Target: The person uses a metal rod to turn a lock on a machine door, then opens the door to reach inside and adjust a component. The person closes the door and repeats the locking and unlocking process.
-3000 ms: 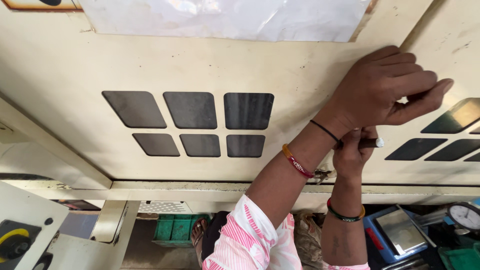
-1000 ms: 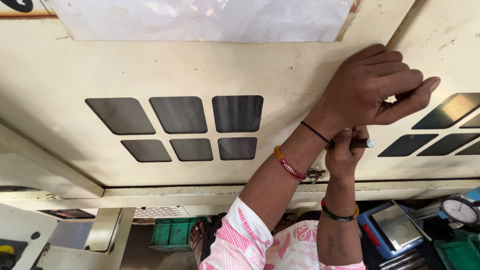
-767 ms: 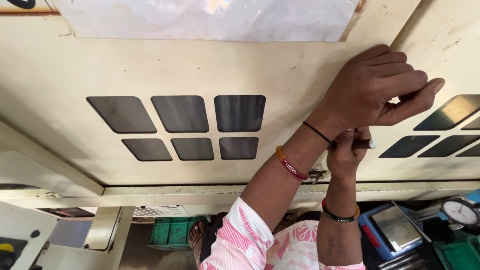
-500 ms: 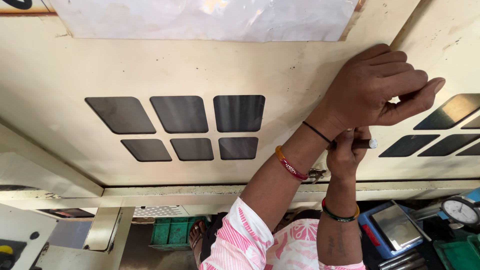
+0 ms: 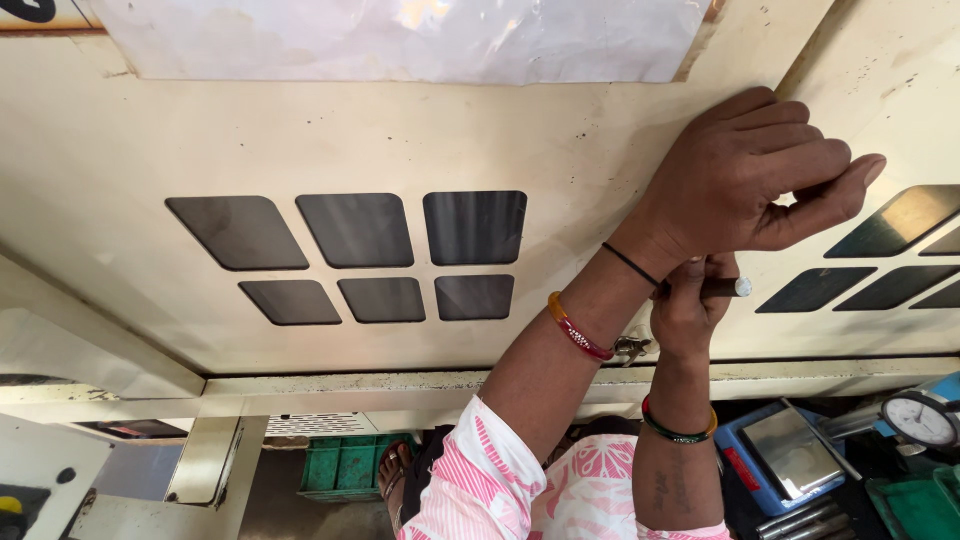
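My left hand [image 5: 750,170] reaches across from the left, its fingers curled tight at the seam where the cream machine door [image 5: 400,130] meets the neighbouring panel [image 5: 890,70]. Just under that wrist, my right hand [image 5: 688,305] is closed around a short metal rod [image 5: 728,288] whose round end pokes out to the right. The door has several dark slanted window panes [image 5: 360,230]. A small key [image 5: 632,347] hangs at the door's lower edge, close to my left forearm.
A plastic-covered sheet [image 5: 400,40] is stuck at the top of the door. Below right lie a blue box with a metal plate [image 5: 790,455] and a dial gauge [image 5: 920,420]. A green crate [image 5: 345,465] stands on the floor beside a sandalled foot [image 5: 393,472].
Both hands keep their hold in the same place. The view has shifted only slightly over the three seconds.
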